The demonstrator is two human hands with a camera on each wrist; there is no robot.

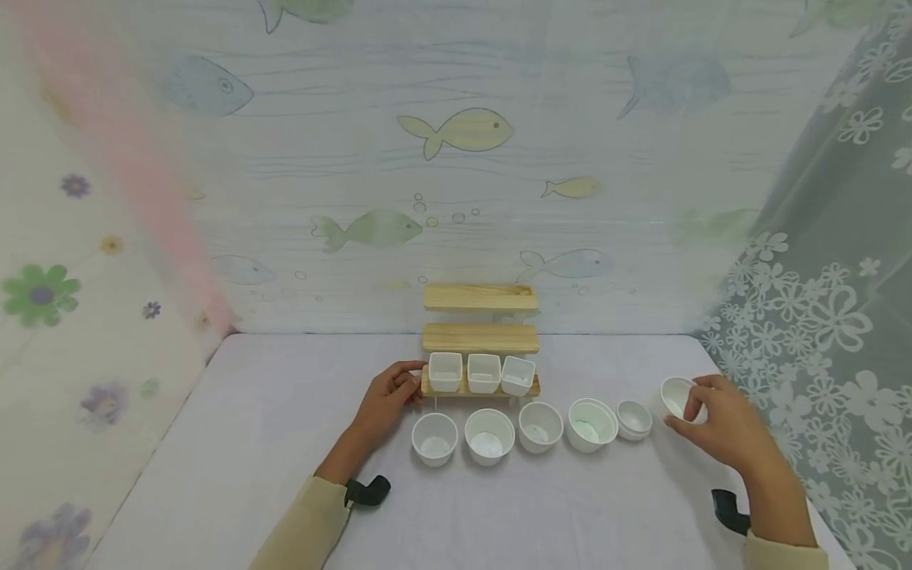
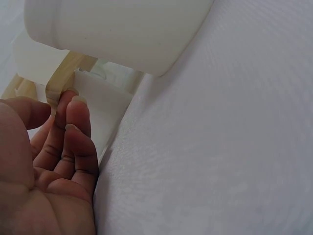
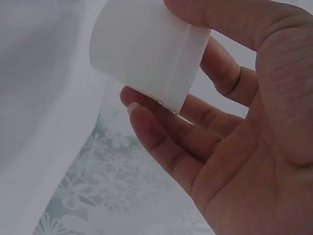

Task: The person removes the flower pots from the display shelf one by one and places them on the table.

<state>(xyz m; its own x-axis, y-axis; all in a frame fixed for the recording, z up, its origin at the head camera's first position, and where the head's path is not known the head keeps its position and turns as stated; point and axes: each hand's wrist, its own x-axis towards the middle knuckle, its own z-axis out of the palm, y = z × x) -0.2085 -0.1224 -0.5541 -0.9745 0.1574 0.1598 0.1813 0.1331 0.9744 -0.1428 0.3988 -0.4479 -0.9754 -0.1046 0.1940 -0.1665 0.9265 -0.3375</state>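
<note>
My left hand (image 1: 385, 404) pinches the left end of the lowest wooden tier of a three-tier display stand (image 1: 480, 339); the left wrist view shows thumb and fingers at the wood's end (image 2: 63, 76). Three small square white cups (image 1: 445, 372) sit on that tier, the rightmost slightly tilted. Over at the right, my right hand (image 1: 727, 423) holds a round white cup (image 1: 672, 393) by its rim between thumb and fingers. In the right wrist view this cup (image 3: 142, 49) appears tipped sideways, its inside hidden.
In front of the stand runs a row of several round white cups, from a cup (image 1: 435, 442) at the left to a smaller cup (image 1: 633, 421) at the right. A cup (image 1: 591, 427) looks nested in another. Patterned curtains (image 1: 456, 237) hang behind the white table (image 1: 570, 514).
</note>
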